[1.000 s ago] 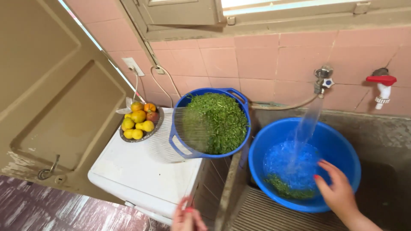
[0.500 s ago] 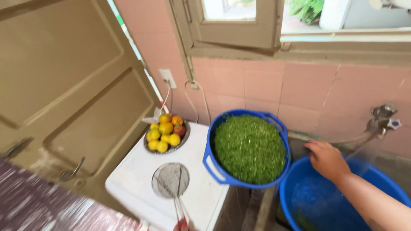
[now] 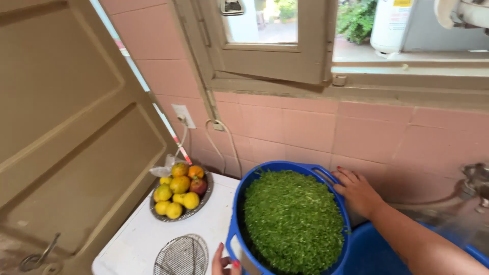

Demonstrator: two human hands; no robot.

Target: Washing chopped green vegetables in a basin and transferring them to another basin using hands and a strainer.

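Observation:
A blue plastic basin [image 3: 235, 224] heaped with chopped green leaves [image 3: 293, 221] stands on the right end of a white appliance top [image 3: 137, 239]. My right hand [image 3: 356, 192] reaches in from the right and holds the basin's far rim beside its handle. Only the fingertips of my left hand [image 3: 224, 262] show at the bottom edge, against the basin's near rim; its grip is cut off by the frame. A round wire-mesh strainer [image 3: 181, 254] lies flat on the white top just left of that hand.
A metal bowl of yellow and orange fruit [image 3: 179, 192] sits at the back left of the white top. A second blue tub [image 3: 377, 249] stands lower on the right, under a wall tap [image 3: 476, 178]. Behind are pink tiles, a window, a socket with cord, and a brown door at left.
The view has tilted up and moved closer. My right hand left the tub under the tap and now holds the basin's far rim. The strainer now lies on the white top.

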